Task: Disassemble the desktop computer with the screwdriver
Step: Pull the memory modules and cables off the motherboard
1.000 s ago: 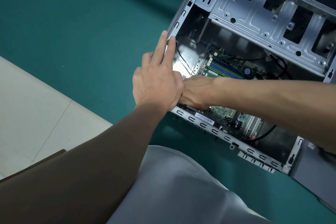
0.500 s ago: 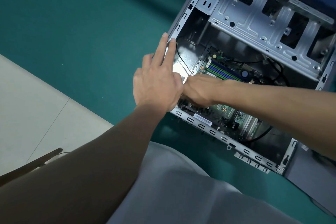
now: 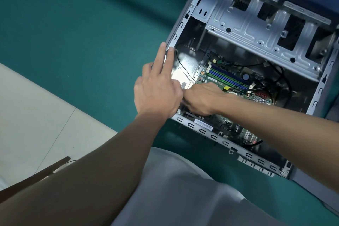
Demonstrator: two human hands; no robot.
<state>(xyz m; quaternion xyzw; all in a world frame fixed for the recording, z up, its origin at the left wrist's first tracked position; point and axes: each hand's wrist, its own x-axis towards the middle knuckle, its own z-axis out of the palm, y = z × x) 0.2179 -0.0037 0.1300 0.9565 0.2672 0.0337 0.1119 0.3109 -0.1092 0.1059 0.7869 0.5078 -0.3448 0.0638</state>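
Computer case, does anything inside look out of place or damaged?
Nothing looks damaged. The computer case lies open on its side, and loose black cables drape over the motherboard below the drive cage, which suits a machine being taken apart.

right hand [image 3: 200, 99] grip hidden by left hand [image 3: 157, 92]

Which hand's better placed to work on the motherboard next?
Right, likely. The right hand is inside the case, curled over the motherboard; the left hand lies flat on its rim, fingers straight.
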